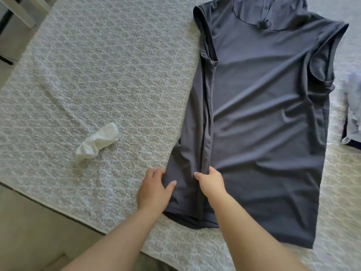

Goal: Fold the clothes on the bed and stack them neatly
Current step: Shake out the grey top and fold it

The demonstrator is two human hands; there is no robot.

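A dark grey sleeveless top (263, 114) lies spread flat on the bed, neck at the far end, hem towards me. Its left side is folded lengthwise into a long pleat. My left hand (154, 189) grips the outer left edge of the top near the hem, thumb over the cloth. Beside it, my right hand (211, 182) pinches the lower end of the pleat. A small crumpled white cloth (97, 143) lies on the bed, to the left of the top and apart from it.
The bed carries a pale quilted cover (97, 75) with a floral pattern. Its near edge runs diagonally at the lower left, floor beyond. A light blue and dark garment (352, 112) lies at the right edge. White furniture (21, 10) stands at the top left.
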